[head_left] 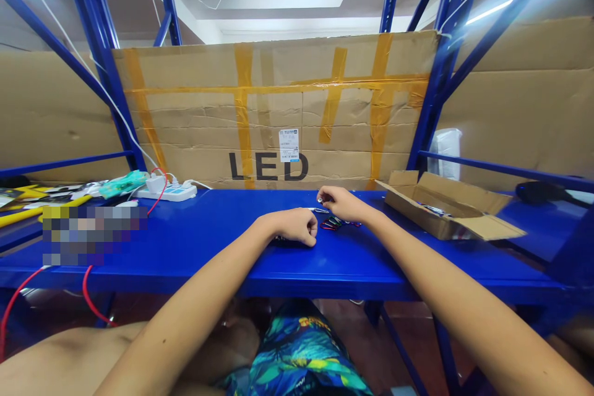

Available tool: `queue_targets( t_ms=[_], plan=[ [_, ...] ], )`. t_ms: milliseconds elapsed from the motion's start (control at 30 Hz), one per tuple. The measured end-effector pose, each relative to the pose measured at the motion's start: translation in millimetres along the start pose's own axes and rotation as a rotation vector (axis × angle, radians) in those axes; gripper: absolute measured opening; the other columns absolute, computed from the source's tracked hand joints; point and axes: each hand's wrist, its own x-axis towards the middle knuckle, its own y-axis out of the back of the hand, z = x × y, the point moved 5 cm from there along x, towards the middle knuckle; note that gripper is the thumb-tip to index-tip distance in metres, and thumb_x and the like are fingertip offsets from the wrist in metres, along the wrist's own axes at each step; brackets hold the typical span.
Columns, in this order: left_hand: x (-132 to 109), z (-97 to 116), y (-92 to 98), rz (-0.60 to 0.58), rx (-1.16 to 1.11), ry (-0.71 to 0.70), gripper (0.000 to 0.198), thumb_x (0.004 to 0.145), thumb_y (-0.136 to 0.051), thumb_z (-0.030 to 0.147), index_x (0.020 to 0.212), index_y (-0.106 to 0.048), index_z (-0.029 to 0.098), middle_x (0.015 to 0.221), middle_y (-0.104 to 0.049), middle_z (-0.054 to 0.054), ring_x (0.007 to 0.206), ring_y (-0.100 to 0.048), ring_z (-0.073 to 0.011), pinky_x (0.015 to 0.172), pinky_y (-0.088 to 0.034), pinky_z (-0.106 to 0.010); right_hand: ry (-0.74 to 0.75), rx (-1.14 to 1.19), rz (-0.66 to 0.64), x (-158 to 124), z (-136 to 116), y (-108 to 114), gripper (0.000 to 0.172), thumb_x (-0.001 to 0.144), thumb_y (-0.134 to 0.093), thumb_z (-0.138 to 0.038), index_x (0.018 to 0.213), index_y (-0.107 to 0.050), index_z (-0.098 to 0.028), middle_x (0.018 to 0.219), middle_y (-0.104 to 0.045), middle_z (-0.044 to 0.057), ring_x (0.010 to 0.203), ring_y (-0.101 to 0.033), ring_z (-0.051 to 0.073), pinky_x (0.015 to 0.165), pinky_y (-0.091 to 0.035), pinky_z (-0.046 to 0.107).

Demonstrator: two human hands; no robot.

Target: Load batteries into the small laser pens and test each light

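Note:
My left hand (293, 226) rests on the blue table (195, 247) near the middle, fingers curled into a fist; something dark shows just under it. My right hand (341, 201) lies a little further back and to the right, its fingers pinched on a small silvery metal piece (320, 209). Between and just right of the hands lies a small heap of coloured clips (335, 223), red, green and dark ones.
An open cardboard box (448, 205) with metal parts inside stands to the right. A white power strip (167, 190) with red and white cables, a teal packet (121, 184) and yellow items lie at the left. A taped cardboard sheet marked LED (278, 111) closes the back.

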Motion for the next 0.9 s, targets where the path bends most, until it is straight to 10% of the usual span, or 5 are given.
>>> queue_targets(
  t_ms=[200, 433, 900],
  plan=[
    [1, -1, 4.7, 0.096, 0.002, -0.088, 0.01, 0.068, -0.062, 0.019, 0.074, -0.069, 0.017, 0.07, -0.067, 0.0, 0.062, -0.057, -0.0128, 0.057, -0.04, -0.023, 0.002, 0.013, -0.004, 0, 0, 0, 0.02, 0.073, -0.047, -0.006, 0.085, -0.059, -0.016, 0.079, -0.061, 0.003, 0.072, -0.053, 0.015, 0.067, -0.04, 0.027],
    [-3, -8, 37.1, 0.707, 0.228, -0.186, 0.017, 0.086, -0.055, 0.022, 0.091, -0.071, 0.019, 0.088, -0.073, -0.005, 0.081, -0.065, -0.0189, 0.074, -0.047, -0.03, 0.003, 0.224, -0.038, 0, -9, -1, 0.013, 0.073, -0.054, -0.015, 0.083, -0.061, -0.016, 0.073, -0.061, 0.001, 0.069, -0.053, 0.015, 0.066, -0.041, 0.028],
    [-5, -10, 43.2, 0.845, 0.033, -0.158, 0.019, 0.082, -0.061, 0.023, 0.097, -0.069, 0.017, 0.091, -0.072, -0.005, 0.079, -0.064, -0.0168, 0.074, -0.05, -0.03, -0.03, 0.732, 0.035, 3, -12, 1, 0.027, 0.064, -0.073, -0.027, 0.086, -0.061, -0.017, 0.077, -0.066, 0.002, 0.072, -0.061, 0.016, 0.072, -0.049, 0.033]
  ],
)
